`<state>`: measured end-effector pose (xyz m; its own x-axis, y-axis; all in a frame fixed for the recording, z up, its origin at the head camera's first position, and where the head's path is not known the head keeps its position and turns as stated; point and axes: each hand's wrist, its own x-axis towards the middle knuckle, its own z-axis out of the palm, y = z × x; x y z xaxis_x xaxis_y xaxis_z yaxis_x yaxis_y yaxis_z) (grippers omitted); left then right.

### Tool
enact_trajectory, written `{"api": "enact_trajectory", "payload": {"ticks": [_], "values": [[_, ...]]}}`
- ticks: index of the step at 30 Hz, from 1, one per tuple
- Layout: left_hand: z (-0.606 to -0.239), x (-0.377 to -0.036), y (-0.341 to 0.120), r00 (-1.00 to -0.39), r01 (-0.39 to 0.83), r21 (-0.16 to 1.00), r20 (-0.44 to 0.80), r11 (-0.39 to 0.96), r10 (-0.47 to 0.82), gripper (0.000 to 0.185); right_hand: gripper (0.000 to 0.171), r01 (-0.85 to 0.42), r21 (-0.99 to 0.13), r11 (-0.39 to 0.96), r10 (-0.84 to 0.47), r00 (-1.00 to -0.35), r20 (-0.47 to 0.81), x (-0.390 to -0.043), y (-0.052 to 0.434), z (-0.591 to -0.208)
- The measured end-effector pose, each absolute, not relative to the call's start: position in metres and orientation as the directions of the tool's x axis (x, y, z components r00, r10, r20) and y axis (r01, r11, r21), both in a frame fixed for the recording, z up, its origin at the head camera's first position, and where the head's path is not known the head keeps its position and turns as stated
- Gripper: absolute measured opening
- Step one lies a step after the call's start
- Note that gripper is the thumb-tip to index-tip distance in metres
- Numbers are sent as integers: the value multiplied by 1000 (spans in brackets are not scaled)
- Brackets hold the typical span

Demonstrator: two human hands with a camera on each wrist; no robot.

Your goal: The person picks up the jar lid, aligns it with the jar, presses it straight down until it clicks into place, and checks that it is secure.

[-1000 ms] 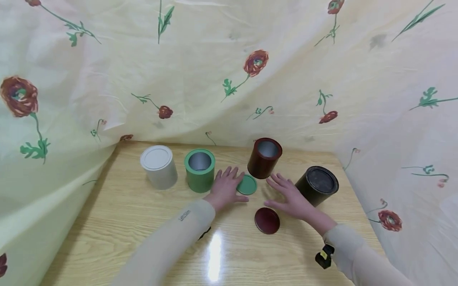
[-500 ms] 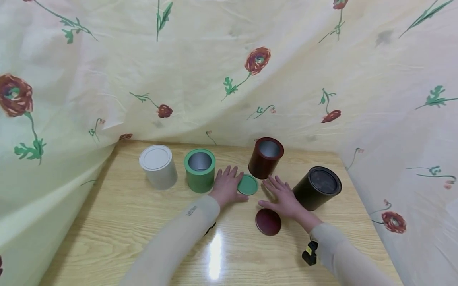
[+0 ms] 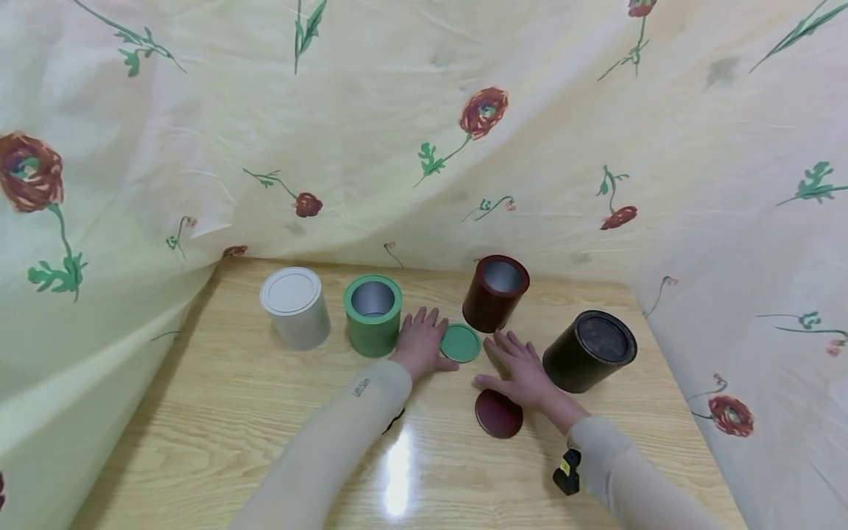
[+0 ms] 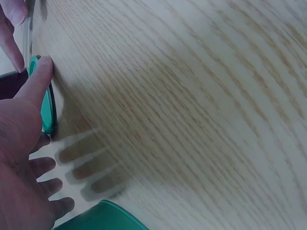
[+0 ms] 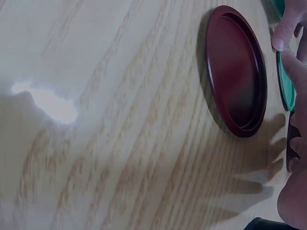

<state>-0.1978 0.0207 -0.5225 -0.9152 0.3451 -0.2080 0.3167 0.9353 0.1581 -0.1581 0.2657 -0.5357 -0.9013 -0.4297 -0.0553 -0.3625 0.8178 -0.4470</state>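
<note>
My left hand [image 3: 422, 340] lies flat on the wooden table [image 3: 218, 412], fingers straight, between the open green tin [image 3: 372, 315] and the green lid [image 3: 460, 343]. In the left wrist view its thumb [image 4: 36, 81] touches the green lid's [image 4: 48, 112] rim. My right hand [image 3: 519, 362] also lies flat with spread fingers, in front of the open dark red tin [image 3: 495, 293] and beside the black tin [image 3: 589, 351]. The dark red lid [image 3: 498, 414] lies upside down just below its thumb, and fills the right wrist view [image 5: 235, 72]. Neither hand holds anything.
A white tin [image 3: 294, 307] with its lid on stands left of the green one. Flowered cream cloth [image 3: 424, 110] hangs close behind and on both sides of the table. Bare tabletop stretches along the front.
My right hand has slid a little left, away from the black tin and nearer the green lid. The left hand has stayed put.
</note>
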Motion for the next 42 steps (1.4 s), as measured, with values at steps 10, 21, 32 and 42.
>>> {"api": "enact_trajectory", "payload": {"ticks": [10, 21, 32, 42], "values": [[-528, -196, 19, -907, 350, 157, -190, 924, 376, 96, 82, -352, -443, 825, -422, -904, -68, -156, 266, -537], [-526, -176, 14, -886, 415, 173, -147, 893, 440, 90, 81, -365, -472, 803, -431, -901, -37, -157, 272, -541], [-538, -167, 10, -897, 404, 183, -114, 896, 427, 93, 80, -422, -470, 775, -463, -886, 32, -153, 272, -548], [-544, -151, 12, -893, 422, 190, -79, 886, 442, 90, 80, -420, -484, 768, -456, -889, 47, -150, 277, -552]]}}
